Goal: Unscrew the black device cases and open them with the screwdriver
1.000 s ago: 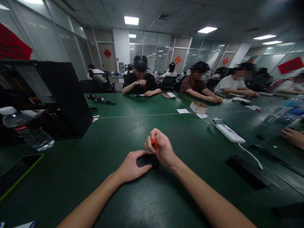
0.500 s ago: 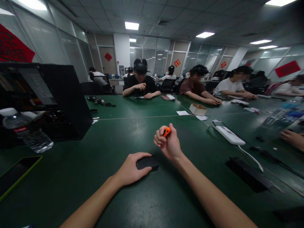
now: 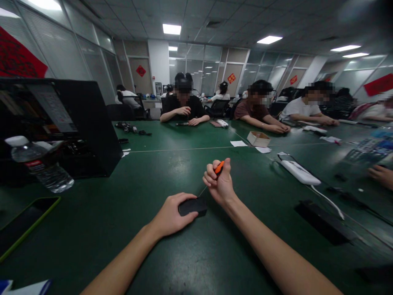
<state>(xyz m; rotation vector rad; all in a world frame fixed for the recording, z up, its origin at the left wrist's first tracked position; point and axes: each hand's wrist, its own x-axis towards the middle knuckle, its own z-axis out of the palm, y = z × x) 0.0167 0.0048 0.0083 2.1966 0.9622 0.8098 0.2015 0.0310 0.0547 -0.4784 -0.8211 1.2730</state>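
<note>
My left hand is closed around the left end of a small black box, which rests on the green tabletop. Thumb and fingers press on opposite sides of it. Held in the fist of my right hand is a screwdriver with an orange and black handle. Its thin shaft slants down and left to the far edge of the box. Whether the tip sits in a screw is too small to tell.
An open computer case and a water bottle stand at the left, near a green-edged phone. To the right lie a white power strip, a black block and cables. A small open carton sits further back. Several people sit around.
The view has shifted slightly, so most things sit a little further right. My right fist has turned a little with the screwdriver handle. My left hand keeps its hold on the box.
</note>
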